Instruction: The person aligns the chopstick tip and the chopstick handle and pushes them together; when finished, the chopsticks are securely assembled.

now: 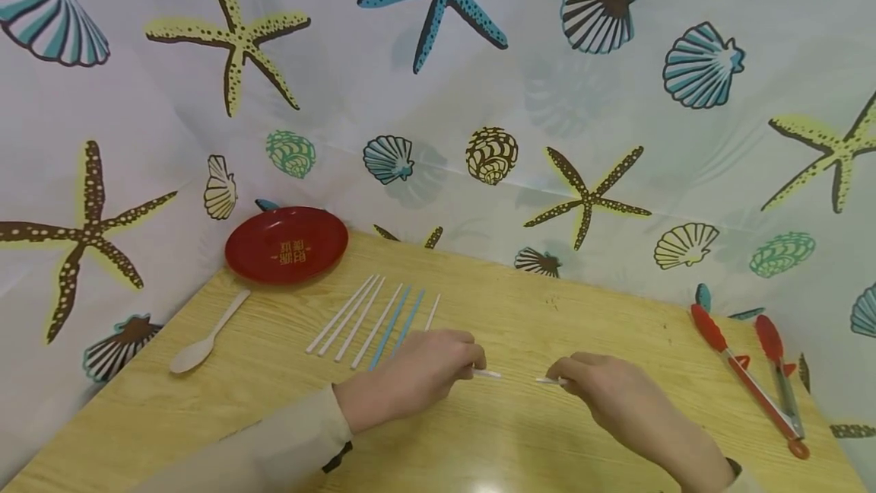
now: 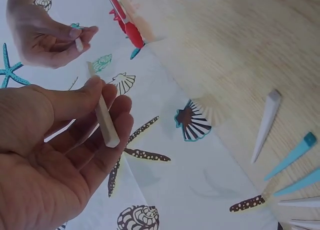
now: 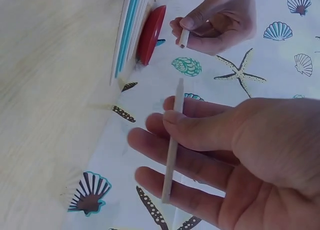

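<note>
My left hand (image 1: 434, 364) pinches a white chopstick (image 2: 106, 121) between thumb and fingertips, just above the wooden table. My right hand (image 1: 616, 394) holds a second white chopstick (image 3: 172, 155), its thumb pressing it against the fingers. In the head view, the chopsticks' short visible ends point at each other with a gap between. Both look short in the wrist views; their full length is hard to tell. Left of my hands, several white chopsticks (image 1: 369, 326) and blue chopsticks (image 1: 390, 328) lie side by side; my left hand hides part of some.
A red plate (image 1: 287, 246) with yellow characters stands at the back left. A pale spoon (image 1: 208, 337) lies in front of it. Red-tipped tongs (image 1: 749, 386) lie at the right. Patterned cloth (image 1: 438, 97) hangs behind the table (image 1: 595, 295).
</note>
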Available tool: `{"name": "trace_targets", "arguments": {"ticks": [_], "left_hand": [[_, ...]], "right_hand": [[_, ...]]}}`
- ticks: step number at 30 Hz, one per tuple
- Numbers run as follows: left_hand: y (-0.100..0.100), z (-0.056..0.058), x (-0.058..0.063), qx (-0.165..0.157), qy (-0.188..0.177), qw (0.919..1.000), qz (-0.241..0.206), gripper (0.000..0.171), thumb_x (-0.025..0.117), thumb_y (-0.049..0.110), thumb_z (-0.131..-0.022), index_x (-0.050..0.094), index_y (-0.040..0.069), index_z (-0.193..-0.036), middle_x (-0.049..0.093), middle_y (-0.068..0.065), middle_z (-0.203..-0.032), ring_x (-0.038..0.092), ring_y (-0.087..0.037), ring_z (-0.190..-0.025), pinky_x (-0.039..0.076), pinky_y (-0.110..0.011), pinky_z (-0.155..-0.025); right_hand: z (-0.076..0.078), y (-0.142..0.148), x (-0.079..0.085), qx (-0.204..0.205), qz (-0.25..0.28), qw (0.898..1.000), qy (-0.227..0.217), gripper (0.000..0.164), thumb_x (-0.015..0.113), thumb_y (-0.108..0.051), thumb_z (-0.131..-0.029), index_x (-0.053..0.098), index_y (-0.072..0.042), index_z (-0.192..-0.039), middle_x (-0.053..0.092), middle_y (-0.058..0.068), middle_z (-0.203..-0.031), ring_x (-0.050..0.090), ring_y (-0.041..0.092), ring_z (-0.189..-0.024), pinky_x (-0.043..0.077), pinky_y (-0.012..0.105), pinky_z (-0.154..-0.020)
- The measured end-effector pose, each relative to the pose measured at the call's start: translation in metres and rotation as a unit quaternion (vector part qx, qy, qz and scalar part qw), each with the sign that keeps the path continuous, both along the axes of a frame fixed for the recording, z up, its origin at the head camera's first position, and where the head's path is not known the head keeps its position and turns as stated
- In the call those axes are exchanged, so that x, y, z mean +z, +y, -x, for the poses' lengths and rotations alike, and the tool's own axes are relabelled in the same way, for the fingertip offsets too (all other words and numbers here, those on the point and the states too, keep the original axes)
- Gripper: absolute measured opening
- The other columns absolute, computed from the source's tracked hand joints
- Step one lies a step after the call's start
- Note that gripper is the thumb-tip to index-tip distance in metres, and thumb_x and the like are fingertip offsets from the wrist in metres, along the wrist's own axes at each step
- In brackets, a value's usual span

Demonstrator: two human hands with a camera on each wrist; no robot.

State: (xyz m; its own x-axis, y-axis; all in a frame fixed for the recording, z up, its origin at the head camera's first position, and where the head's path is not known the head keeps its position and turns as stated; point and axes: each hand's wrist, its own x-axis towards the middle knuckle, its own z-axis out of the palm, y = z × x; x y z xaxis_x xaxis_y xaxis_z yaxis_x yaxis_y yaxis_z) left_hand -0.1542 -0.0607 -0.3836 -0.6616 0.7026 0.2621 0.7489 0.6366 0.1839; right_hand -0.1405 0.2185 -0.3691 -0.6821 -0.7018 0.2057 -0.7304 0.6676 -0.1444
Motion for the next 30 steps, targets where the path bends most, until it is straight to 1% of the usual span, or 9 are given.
{"name": "trace_targets", "arguments": {"ticks": [2,4,6,9,18,24,30], "left_hand": [[0.001,0.004,0.000,0.002,0.013,0.9998,-0.015,0.011,0.074,0.008,-0.089,0.074,0.014,-0.098,0.065,0.005,-0.087,0.064,-0.007,-0.077,0.051,-0.019,-0.060],[0.002,0.006,0.000,0.005,0.021,0.9995,-0.025,0.011,0.074,0.008,-0.089,0.074,0.015,-0.099,0.064,0.005,-0.086,0.063,-0.006,-0.075,0.050,-0.017,-0.060],[0.003,0.008,0.001,0.007,0.032,0.9990,-0.031,0.012,0.074,0.008,-0.089,0.074,0.015,-0.099,0.063,0.005,-0.086,0.063,-0.006,-0.074,0.049,-0.016,-0.059],[0.005,0.010,0.002,0.011,0.038,0.9985,-0.038,0.012,0.074,0.009,-0.090,0.074,0.015,-0.100,0.062,0.005,-0.087,0.063,-0.005,-0.074,0.048,-0.015,-0.058],[0.007,0.011,0.003,0.007,0.032,0.9971,-0.068,0.013,0.073,0.008,-0.090,0.074,0.015,-0.102,0.063,0.005,-0.091,0.063,-0.006,-0.077,0.048,-0.016,-0.059],[0.006,0.013,0.000,-0.003,0.029,0.9954,-0.091,0.012,0.073,0.011,-0.090,0.075,0.013,-0.102,0.061,0.006,-0.087,0.061,-0.006,-0.074,0.048,-0.016,-0.059],[0.004,0.015,-0.004,-0.023,0.012,0.9922,-0.122,0.012,0.073,0.009,-0.089,0.076,0.010,-0.101,0.060,0.005,-0.084,0.060,-0.006,-0.072,0.048,-0.016,-0.061]], "right_hand": [[0.002,-0.003,0.002,-0.003,0.011,0.999,0.033,0.026,0.076,-0.001,-0.084,0.070,-0.017,-0.104,0.067,-0.008,-0.091,0.058,0.003,-0.067,0.051,0.023,-0.057],[0.004,-0.006,0.003,-0.001,0.021,0.998,0.054,0.027,0.078,-0.001,-0.083,0.070,-0.018,-0.103,0.067,-0.010,-0.089,0.052,0.001,-0.062,0.048,0.021,-0.054],[0.005,-0.010,0.005,0.006,0.029,0.997,0.068,0.029,0.079,-0.001,-0.082,0.069,-0.018,-0.103,0.067,-0.010,-0.089,0.047,0.000,-0.058,0.046,0.020,-0.052],[0.008,-0.014,0.005,0.013,0.035,0.996,0.080,0.030,0.080,-0.001,-0.080,0.068,-0.018,-0.102,0.067,-0.009,-0.090,0.043,0.000,-0.056,0.045,0.019,-0.051],[0.012,-0.018,0.003,0.019,0.041,0.995,0.093,0.032,0.083,0.000,-0.077,0.069,-0.017,-0.101,0.067,-0.009,-0.089,0.049,0.001,-0.059,0.047,0.020,-0.051],[0.015,-0.017,0.001,0.039,0.082,0.991,0.099,0.031,0.084,0.002,-0.073,0.071,-0.014,-0.097,0.070,-0.007,-0.089,0.058,0.002,-0.064,0.051,0.023,-0.055],[0.018,-0.014,0.001,0.060,0.111,0.986,0.106,0.030,0.085,0.002,-0.072,0.073,-0.013,-0.096,0.071,-0.007,-0.088,0.060,0.001,-0.065,0.051,0.022,-0.056]]}}
